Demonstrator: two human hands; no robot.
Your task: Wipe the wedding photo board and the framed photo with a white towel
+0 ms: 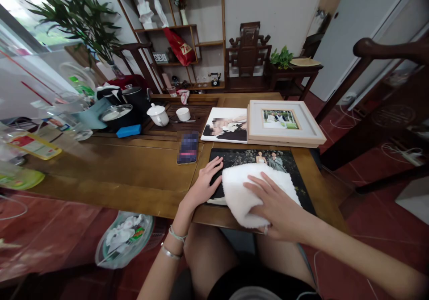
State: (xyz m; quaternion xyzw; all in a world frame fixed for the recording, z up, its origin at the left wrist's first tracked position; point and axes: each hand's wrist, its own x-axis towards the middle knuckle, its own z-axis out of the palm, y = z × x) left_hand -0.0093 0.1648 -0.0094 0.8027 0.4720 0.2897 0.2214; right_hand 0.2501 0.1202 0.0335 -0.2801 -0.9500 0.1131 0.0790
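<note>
A dark photo print (231, 156) of a couple lies flat on the wooden table (140, 175) in front of me. On top of it is a fluffy white cloth (234, 184), which covers much of its middle and reaches the near edge. My right hand (279, 206) grips the cloth from above, fingers stretched across it and the thumb side at its near fold. My left hand (205, 183) rests at the print's left edge, holding nothing, with its fingers apart. A phone (187, 148) lies beyond the left hand.
Behind the print are a white-framed photo (306, 126) and a portrait panel (228, 132). Farther left stand a lidded white bowl (157, 114), a blue sponge (129, 131), a dark pot (117, 118) and several bottles. A lined waste bin (147, 228) sits below the table edge.
</note>
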